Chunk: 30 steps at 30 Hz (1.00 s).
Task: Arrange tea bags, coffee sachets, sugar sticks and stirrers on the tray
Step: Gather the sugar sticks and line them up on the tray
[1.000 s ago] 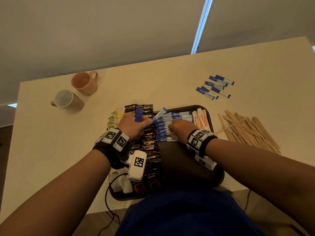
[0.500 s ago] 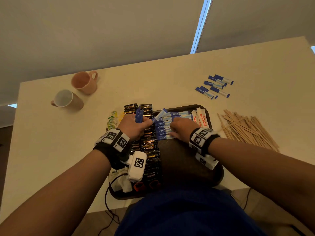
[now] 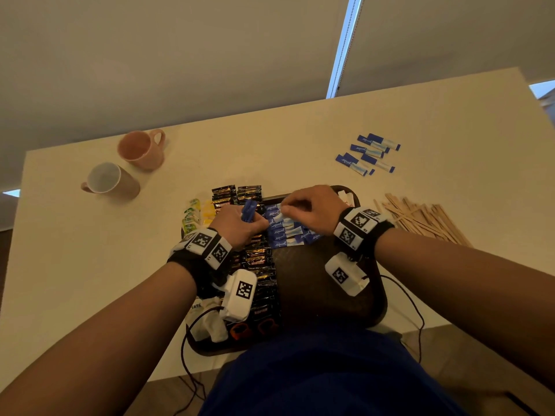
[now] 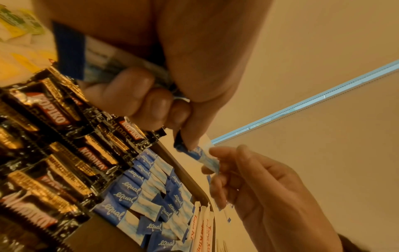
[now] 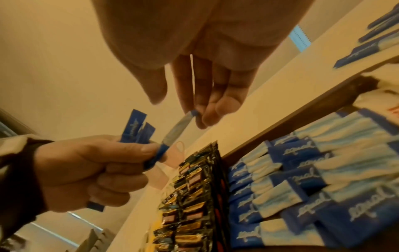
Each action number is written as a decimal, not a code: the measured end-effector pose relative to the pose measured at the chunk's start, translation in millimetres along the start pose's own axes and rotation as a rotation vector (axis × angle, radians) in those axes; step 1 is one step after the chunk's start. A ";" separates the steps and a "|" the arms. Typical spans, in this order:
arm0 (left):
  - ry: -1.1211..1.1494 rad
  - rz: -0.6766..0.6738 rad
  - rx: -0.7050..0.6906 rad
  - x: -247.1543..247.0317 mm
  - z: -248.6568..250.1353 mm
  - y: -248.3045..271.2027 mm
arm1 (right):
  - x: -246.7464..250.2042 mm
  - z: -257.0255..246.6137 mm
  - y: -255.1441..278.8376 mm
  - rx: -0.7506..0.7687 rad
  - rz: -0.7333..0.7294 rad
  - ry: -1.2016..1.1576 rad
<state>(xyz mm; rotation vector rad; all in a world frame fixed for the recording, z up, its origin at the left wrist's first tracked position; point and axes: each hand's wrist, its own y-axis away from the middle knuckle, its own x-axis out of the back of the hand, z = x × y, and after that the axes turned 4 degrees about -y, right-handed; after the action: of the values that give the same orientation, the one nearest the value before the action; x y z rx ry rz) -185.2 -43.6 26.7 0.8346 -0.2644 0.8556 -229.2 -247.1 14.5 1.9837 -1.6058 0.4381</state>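
Upper left of the head view: a pink mug (image 3: 141, 150) and a tan mug with a white inside (image 3: 109, 183) stand on the cream table (image 3: 75, 250), near each other. Right of them, at the tray's left edge, green and yellow tea bags (image 3: 193, 216) lie in a small cluster. Next, black Kopiko coffee sachets (image 3: 255, 256) run in a column down the left part of the dark brown tray (image 3: 380, 307).

Centre of frame: left hand (image 3: 237, 225), fingers curled into a fist round a bunch of blue Equal sugar sticks (image 3: 249, 210); their ends poke out above the fist. In the right wrist view, thumb and forefinger of that hand also pinch the lower end of one single stick (image 5: 177, 132). Right hand (image 3: 312, 207) meets it just above the tray; its fingertips (image 5: 190, 105) pinch the upper end of that same stick, other fingers loosely extended.

Below the hands, rows of Equal sugar sticks (image 4: 138, 192) lie side by side on the tray, touching the coffee column. Right of them, white sachets with red print (image 4: 201, 230) sit against the tray's far rim.

Upper right of the head view: a few more Equal sticks (image 3: 368, 154) lie loose on the table, well apart from the tray. Right of the tray: a heap of wooden stirrers (image 3: 423, 219) on the table.
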 end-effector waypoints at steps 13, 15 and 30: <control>-0.076 -0.008 -0.051 1.3 -2.8 0.5 | -4.8 0.2 -1.3 0.003 -0.072 -0.008; -0.066 -0.025 -0.022 0.0 -3.8 0.6 | -6.6 0.6 -2.8 0.077 -0.105 0.124; 0.035 0.043 0.070 7.8 -0.9 7.0 | -41.3 35.2 3.6 0.010 -0.226 0.546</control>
<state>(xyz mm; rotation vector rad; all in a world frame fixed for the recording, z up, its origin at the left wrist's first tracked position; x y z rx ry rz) -185.5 -36.0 34.0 0.8815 -0.2233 0.9229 -245.4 -236.0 -36.2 1.8144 -1.0320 0.8129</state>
